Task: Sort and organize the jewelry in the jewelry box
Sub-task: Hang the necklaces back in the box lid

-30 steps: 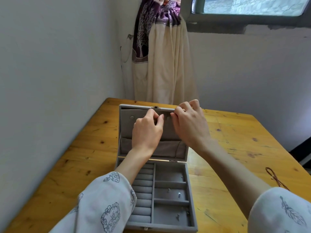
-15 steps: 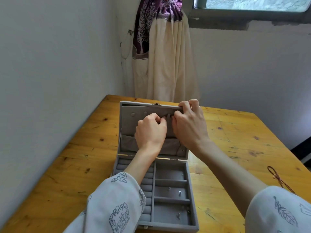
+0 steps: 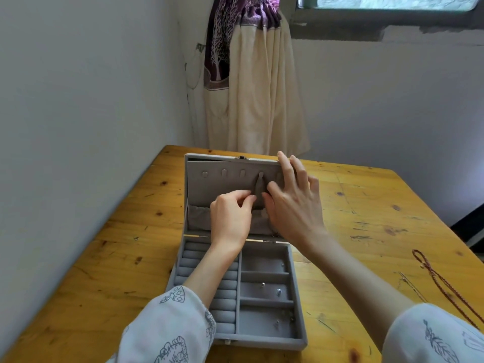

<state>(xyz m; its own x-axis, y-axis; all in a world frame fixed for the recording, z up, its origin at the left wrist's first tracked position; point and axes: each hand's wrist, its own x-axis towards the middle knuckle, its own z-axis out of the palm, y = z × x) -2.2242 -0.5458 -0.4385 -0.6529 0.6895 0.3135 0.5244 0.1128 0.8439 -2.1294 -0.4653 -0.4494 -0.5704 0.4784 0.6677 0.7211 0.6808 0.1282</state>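
A grey velvet jewelry box (image 3: 297,305) lies open on the wooden table, its lid (image 3: 199,189) standing up at the back. Snap tabs run along the top of the lid's inside. One tab strap (image 3: 259,187) hangs unfastened, and both hands pinch its lower end. My left hand (image 3: 230,218) holds it from the left with thumb and forefinger. My right hand (image 3: 296,205) presses thumb to it from the right, other fingers spread on the lid. Small earrings (image 3: 278,292) lie in the right compartments. Ring rolls (image 3: 225,302) fill the left side.
A reddish-brown braided cord (image 3: 442,284) lies on the table (image 3: 366,205) at the right. A white wall runs close along the left table edge. A cream and purple curtain (image 3: 251,87) hangs behind the far corner. An elastic pocket (image 3: 199,216) spans the lid's bottom.
Both hands have dropped from the lid's top edge to its middle, drawing one strap down with them. My right fingers have spread apart. The view has tilted slightly downward.
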